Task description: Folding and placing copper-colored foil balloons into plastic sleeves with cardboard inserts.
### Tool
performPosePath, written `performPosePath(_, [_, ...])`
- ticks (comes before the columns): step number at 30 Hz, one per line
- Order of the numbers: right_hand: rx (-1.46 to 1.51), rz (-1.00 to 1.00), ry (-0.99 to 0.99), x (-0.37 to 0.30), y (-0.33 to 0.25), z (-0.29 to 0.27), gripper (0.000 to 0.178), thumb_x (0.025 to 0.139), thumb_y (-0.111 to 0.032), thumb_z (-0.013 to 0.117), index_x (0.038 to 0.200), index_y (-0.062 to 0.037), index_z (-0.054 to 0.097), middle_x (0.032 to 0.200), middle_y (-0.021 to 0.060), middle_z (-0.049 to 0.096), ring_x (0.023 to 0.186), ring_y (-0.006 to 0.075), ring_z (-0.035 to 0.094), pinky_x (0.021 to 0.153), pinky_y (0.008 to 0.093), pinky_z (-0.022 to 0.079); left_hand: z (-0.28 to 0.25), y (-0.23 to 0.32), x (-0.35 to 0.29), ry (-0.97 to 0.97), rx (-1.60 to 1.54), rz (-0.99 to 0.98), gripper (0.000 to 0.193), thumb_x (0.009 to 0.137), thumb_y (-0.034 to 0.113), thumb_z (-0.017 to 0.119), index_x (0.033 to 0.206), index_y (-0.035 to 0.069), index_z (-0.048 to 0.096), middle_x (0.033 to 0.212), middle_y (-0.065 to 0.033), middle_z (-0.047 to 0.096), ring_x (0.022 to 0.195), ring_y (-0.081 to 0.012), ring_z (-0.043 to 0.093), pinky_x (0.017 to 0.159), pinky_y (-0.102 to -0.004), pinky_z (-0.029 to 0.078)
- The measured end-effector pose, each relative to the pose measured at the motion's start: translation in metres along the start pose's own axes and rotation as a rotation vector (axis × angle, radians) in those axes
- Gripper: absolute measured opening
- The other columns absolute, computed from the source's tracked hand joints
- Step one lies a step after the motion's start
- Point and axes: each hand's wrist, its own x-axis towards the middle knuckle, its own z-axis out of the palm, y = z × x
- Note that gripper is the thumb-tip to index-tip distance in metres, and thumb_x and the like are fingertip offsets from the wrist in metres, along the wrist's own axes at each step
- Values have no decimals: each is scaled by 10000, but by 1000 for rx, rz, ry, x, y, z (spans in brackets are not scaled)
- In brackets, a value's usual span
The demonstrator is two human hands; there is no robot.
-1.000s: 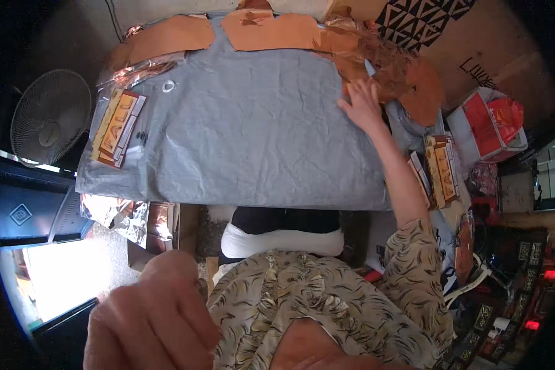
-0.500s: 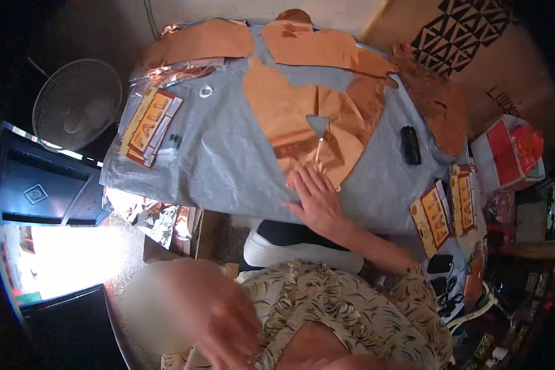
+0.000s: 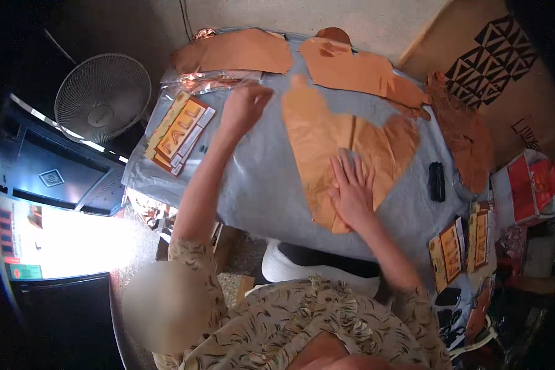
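Note:
A flat, orange-copper foil piece (image 3: 317, 145) with a rounded, irregular outline and fold creases lies at the middle of the table; it looks like an uninflated foil balloon. My right hand (image 3: 353, 191) rests palm down on its lower part, fingers spread. Out to the left, my left hand (image 3: 245, 108) is curled with fingers pinched together, above the grey table cover (image 3: 246, 185). Whatever may be between those fingers is hidden. Beside it lies a flat printed packet (image 3: 179, 132) in yellow and brown.
More copper foil pieces (image 3: 234, 52) line the far edge and the right side (image 3: 468, 148). A black case (image 3: 436, 182) and further printed packets (image 3: 448, 253) lie at right. A red and white box (image 3: 524, 191) stands beyond; a fan (image 3: 103, 95) stands at left.
My left hand has reached from near my body to the table's far left, where a white ring lay. My right hand has shifted higher on the foil. A thin pale stick no longer shows.

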Motion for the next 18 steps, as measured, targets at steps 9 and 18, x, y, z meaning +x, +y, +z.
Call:
performPosePath(9, [68, 121, -15, -5, -30, -8, 757, 976, -386, 641, 1609, -89, 350, 1694, 178, 248, 1570, 421, 181, 1218, 678, 82, 17, -112, 78, -106, 568, 47, 169, 875, 243, 697, 1012, 169, 763, 1141, -22, 705, 1131, -264, 642, 934, -439, 518])
performPosePath(18, [197, -231, 113, 130, 9, -59, 689, 976, -200, 665, 1563, 1, 367, 1610, 229, 383, 1494, 426, 355, 1215, 521, 294, 17, -150, 85, -70, 560, 183, 130, 874, 209, 706, 943, 99, 692, 1031, -104, 706, 965, -340, 689, 836, -471, 544])
